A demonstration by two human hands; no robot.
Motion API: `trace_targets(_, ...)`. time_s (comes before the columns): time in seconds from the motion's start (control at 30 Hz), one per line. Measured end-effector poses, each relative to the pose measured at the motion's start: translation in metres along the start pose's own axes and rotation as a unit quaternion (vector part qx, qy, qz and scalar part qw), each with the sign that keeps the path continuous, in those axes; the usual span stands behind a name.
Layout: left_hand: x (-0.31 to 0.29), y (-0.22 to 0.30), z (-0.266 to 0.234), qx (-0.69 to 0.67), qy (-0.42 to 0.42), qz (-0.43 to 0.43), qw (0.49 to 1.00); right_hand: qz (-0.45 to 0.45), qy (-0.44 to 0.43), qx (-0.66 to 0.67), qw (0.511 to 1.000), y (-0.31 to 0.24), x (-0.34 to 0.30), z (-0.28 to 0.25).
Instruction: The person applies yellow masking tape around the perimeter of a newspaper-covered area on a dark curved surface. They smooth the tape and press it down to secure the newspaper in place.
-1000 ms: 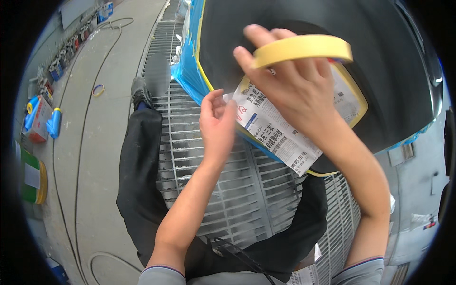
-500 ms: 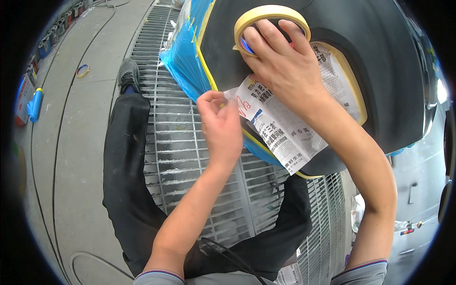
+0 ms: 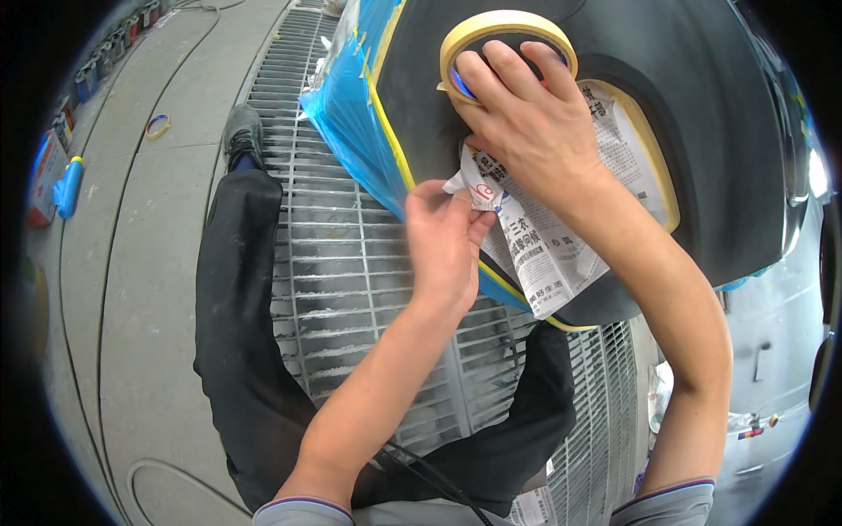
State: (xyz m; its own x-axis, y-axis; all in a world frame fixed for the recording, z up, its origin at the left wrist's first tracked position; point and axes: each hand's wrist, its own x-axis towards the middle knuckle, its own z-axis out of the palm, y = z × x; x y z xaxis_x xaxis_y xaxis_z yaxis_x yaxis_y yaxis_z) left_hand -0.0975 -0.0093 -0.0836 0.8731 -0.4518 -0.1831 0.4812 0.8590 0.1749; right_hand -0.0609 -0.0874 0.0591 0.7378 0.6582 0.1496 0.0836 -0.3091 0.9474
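My right hand point(image 3: 535, 118) is closed round a large roll of cream masking tape point(image 3: 513, 21), its fingers hooked through the ring. Below that hand a sheet of newspaper point(image 3: 561, 250) lies against a dark car body panel point(image 3: 693, 96). Cream tape point(image 3: 660, 180) borders the paper's curved right side on the panel. My left hand point(image 3: 449, 228) pinches the paper's free left edge, which is crumpled and folded inward at the fingertips. Yellow tape point(image 3: 383, 131) runs along the panel's left edge and joins blue plastic film point(image 3: 342, 123).
Metal floor grating point(image 3: 324, 263) lies under my legs. On the concrete at left are a smaller tape roll point(image 3: 158, 126), a blue bottle with a yellow cap point(image 3: 67, 188) and a grey hose point(image 3: 167, 469). Several cans point(image 3: 88, 83) line the far left wall.
My left hand has moved right, folding the newspaper's free left edge inward toward the panel. My right hand with the masking tape roll has hardly shifted.
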Motion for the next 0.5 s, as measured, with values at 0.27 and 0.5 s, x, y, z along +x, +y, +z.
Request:
trace_targets(0.27, 0.015, 0.007, 0.001, 0.472, 0.036, 0.181, 0.862, 0.0, 0.0, -0.008, 1.0, 0.001, -0.003, 0.001)
trace_targets(0.5, 0.028, -0.002, -0.02, 0.542, 0.023, 0.43, 0.722, 0.004, 0.001, -0.013, 1.0, -0.001, 0.0, 0.0)
